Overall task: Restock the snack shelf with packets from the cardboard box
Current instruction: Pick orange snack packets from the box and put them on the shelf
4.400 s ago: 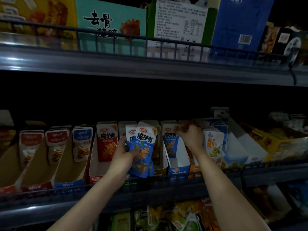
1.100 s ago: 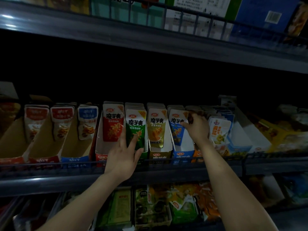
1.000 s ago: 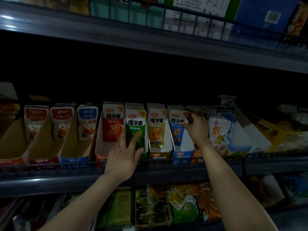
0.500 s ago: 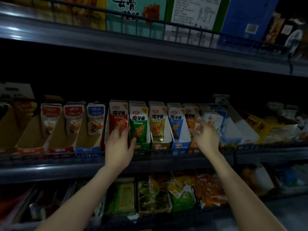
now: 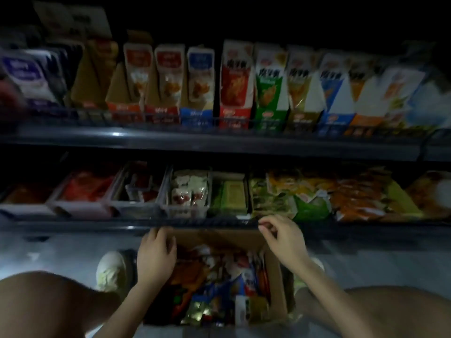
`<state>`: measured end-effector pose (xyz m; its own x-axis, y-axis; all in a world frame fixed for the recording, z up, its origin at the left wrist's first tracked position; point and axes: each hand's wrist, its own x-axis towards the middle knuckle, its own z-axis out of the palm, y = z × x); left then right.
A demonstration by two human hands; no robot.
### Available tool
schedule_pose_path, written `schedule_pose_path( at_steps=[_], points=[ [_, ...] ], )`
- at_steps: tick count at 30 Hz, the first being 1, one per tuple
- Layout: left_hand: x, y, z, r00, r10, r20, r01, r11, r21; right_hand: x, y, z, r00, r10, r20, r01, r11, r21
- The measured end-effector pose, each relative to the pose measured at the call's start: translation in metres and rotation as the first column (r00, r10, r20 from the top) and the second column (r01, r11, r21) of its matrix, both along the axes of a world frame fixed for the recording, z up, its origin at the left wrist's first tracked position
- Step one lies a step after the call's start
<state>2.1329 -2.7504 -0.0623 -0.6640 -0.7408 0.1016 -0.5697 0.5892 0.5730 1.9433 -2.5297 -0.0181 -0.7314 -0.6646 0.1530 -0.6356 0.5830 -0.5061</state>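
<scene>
Nearest us, the box (image 5: pixel 278 284) sits on the floor (image 5: pixel 61 250) between the person's bare knees (image 5: pixel 48 301), packed with a jumble of loose packets (image 5: pixel 219 284). We judge these light, soft and crinkly, with slick film that slides. A pinch on a top seam, or a flat clasp round a small stack, should serve without crushing the contents.

The left hand (image 5: pixel 156 259) hangs over the box's far left corner. Its fingers bend down toward the packets and, as far as we can tell through the blur, hold nothing. The right hand (image 5: pixel 286 242) hovers above the far right corner, loosely curled with thumb near forefinger, and looks empty too. The packets lie just below both hands and nearer to us.

Beyond runs the lower shelf (image 5: pixel 97 225) with bins (image 5: pixel 188 211) of bagged snacks. Above it the upper shelf (image 5: pixel 219 142) carries a row of cartons (image 5: pixel 235 113) with packets standing upright, which we take as the place to fill.
</scene>
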Motion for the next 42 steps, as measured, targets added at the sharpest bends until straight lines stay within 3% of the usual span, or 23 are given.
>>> schedule_pose_path(
  at_steps=[3,7,11,15,18,22,26,30,33,36,38,40,41,42],
  points=[
    [0.039,-0.007,-0.055,0.976,0.044,0.214,-0.06,0.996,0.071,0.025,0.0,-0.071,0.988,0.013,0.155,-0.043,0.981,0.19],
    [0.061,-0.007,-0.105,0.945,0.111,0.307,-0.154,0.981,0.121,0.047,-0.003,-0.148,0.935,-0.068,0.349,-0.062,0.935,0.35],
    [0.061,-0.007,-0.133,0.952,0.139,0.271,-0.201,0.955,0.217,0.057,-0.024,-0.19,0.816,-0.239,0.526,-0.009,0.905,0.425],
    [0.065,0.0,-0.15,0.972,0.18,0.153,-0.228,0.884,0.408,0.075,-0.061,-0.211,0.73,-0.289,0.62,0.051,0.927,0.372],
    [0.068,0.001,-0.15,0.97,0.224,0.094,-0.242,0.853,0.463,0.094,-0.094,-0.218,0.648,-0.367,0.667,0.166,0.923,0.347],
    [0.073,-0.001,-0.148,0.972,0.219,0.083,-0.23,0.834,0.502,0.111,-0.137,-0.219,0.577,-0.53,0.621,0.293,0.844,0.448],
    [0.079,-0.003,-0.154,0.976,0.197,0.088,-0.214,0.827,0.521,0.123,-0.157,-0.221,0.374,-0.636,0.675,0.5,0.751,0.43],
    [0.08,-0.004,-0.151,0.983,0.162,0.086,-0.183,0.836,0.518,0.123,-0.145,-0.219,0.155,-0.576,0.803,0.634,0.681,0.366],
    [0.078,-0.004,-0.145,0.981,0.174,0.092,-0.195,0.798,0.57,0.115,-0.112,-0.207,0.048,-0.491,0.87,0.596,0.713,0.369],
    [0.075,-0.001,-0.132,0.951,0.269,0.155,-0.308,0.873,0.379,0.104,-0.078,-0.185,0.034,-0.387,0.921,0.537,0.785,0.31],
    [0.068,0.006,-0.112,0.945,0.308,0.112,-0.326,0.917,0.231,0.099,-0.062,-0.164,0.063,-0.288,0.956,0.495,0.841,0.221],
    [0.058,0.017,-0.091,0.966,0.256,0.043,-0.255,0.906,0.337,0.098,-0.055,-0.143,0.101,-0.178,0.979,0.438,0.891,0.117],
    [0.052,0.022,-0.082,0.974,0.225,0.03,-0.209,0.843,0.496,0.098,-0.054,-0.137,0.129,-0.137,0.982,0.4,0.914,0.075],
    [0.045,0.027,-0.073,0.979,0.204,0.016,-0.162,0.721,0.674,0.1,-0.055,-0.13,0.149,-0.1,0.984,0.365,0.93,0.039]
  ],
)
